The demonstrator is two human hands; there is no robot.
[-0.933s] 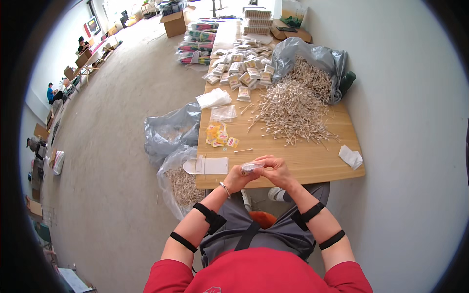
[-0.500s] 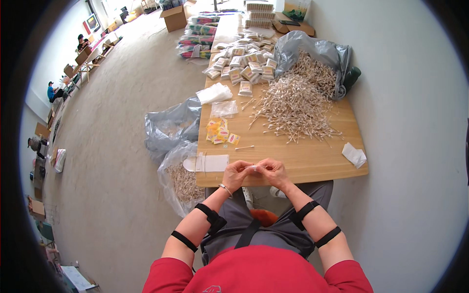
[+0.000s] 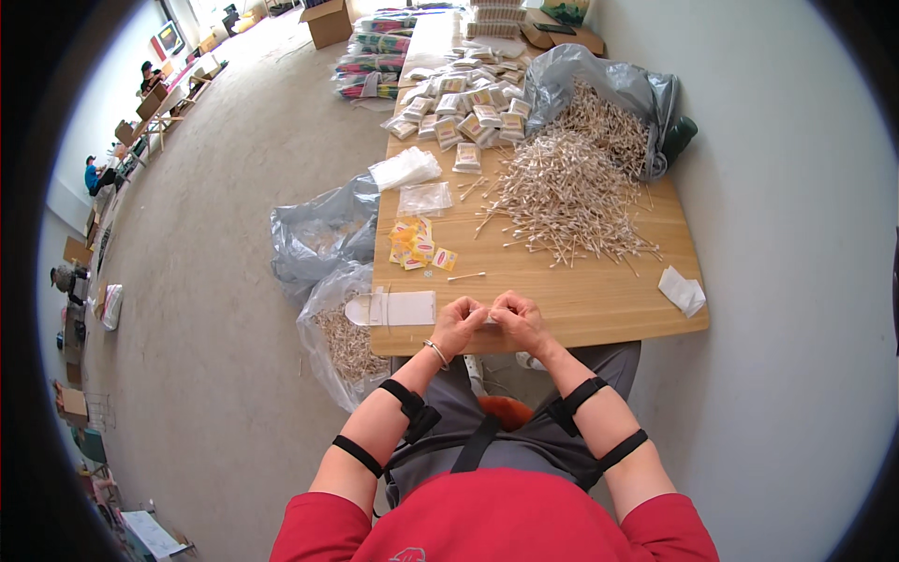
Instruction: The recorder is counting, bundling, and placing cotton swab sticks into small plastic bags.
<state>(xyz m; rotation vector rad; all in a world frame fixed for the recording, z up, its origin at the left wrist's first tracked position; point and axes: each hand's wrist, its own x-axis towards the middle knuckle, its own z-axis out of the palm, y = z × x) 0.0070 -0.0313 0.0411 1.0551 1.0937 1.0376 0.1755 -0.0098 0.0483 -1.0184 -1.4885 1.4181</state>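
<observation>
My left hand [image 3: 459, 324] and my right hand [image 3: 520, 321] meet over the table's near edge, thumbs and fingertips pinched together. Between them shows a bit of a small white thing [image 3: 490, 318], mostly covered by the fingers; its kind cannot be made out. Just left of my left hand lies a flat white card holder [image 3: 409, 308] with a rounded end. Beyond the hands rest a single cotton swab [image 3: 467, 276] and some yellow-and-white printed cards [image 3: 412, 242]. Clear plastic bags [image 3: 424, 199] and a stack of white bags [image 3: 405, 169] lie farther off.
A big heap of cotton swabs [image 3: 571, 201] spills from a grey plastic bag [image 3: 599, 70] at the right. Filled packets [image 3: 468, 108] pile up at the back. Bags of swabs [image 3: 346, 337] stand beside the table's left edge. A white tissue [image 3: 682, 292] lies near the wall.
Both hands have drawn closer together and curled tighter around the small white thing, which shows less now. The whole view has shifted slightly.
</observation>
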